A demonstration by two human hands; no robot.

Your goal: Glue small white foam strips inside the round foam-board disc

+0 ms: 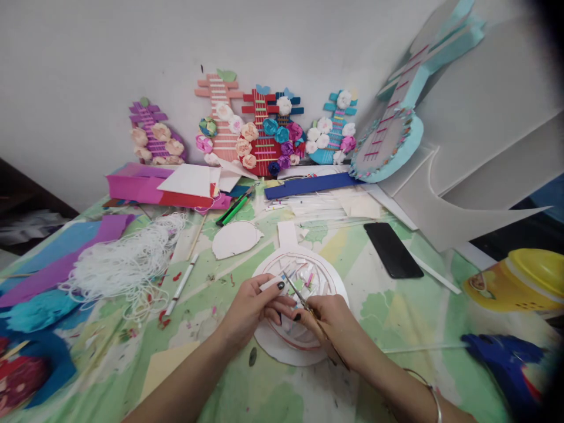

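Note:
My right hand (332,320) is closed round a pair of scissors (296,292), whose blades point up and to the left. My left hand (259,302) is curled beside the blades, thumb and fingers drawn together; a small pale piece seems to be between them, but I cannot make out what it is. Both hands are above a white guitar-shaped cutout (337,276) with a round body and short neck. A red line rings its body, and small white scraps (304,270) with a few coloured bits lie inside the ring.
Decorated paper guitars, such as a red one (264,135), lean against the wall. White cord (127,258), a marker (182,285) and a green cutter (233,210) lie left. To the right are a phone (393,249), a yellow tub (520,282) and a blue glue gun (506,358).

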